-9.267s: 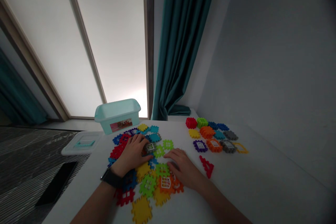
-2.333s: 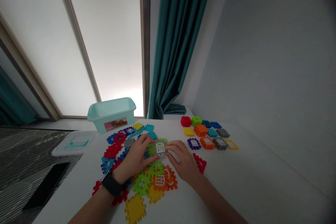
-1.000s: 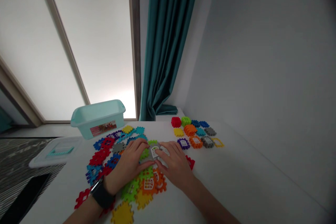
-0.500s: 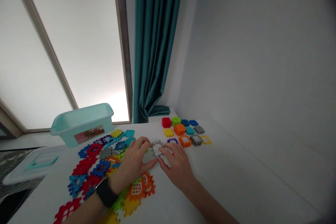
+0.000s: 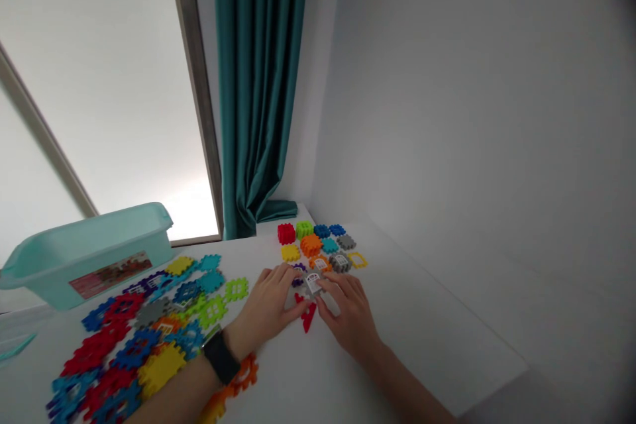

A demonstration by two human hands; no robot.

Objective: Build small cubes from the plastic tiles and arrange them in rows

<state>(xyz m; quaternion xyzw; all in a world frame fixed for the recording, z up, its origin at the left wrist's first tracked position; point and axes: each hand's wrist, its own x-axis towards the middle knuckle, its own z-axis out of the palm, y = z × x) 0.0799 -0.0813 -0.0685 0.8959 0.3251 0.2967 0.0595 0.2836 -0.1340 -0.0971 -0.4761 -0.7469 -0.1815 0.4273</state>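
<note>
My left hand (image 5: 268,298) and my right hand (image 5: 345,311) meet over the white table (image 5: 412,338). Between their fingertips they hold a grey interlocking plastic piece with a white window (image 5: 313,285). Its lower part is hidden by my fingers. Just below it lies a red triangular plastic piece (image 5: 309,317), close to my right hand. A black watch (image 5: 221,358) sits on my left wrist. A loose pile of multicoloured waffle-shaped pieces (image 5: 139,344) spreads to the left of my left forearm.
Small assembled coloured blocks (image 5: 313,245) stand in rows at the table's far end. A mint plastic bin (image 5: 84,268) sits at the far left edge. A grey wall (image 5: 472,112) runs along the right side, and a teal curtain (image 5: 256,93) hangs behind the table.
My hands have brought the grey window piece together between them and moved right of the pile, over the red piece. The whole view has turned right, shifting the scene left in frame.
</note>
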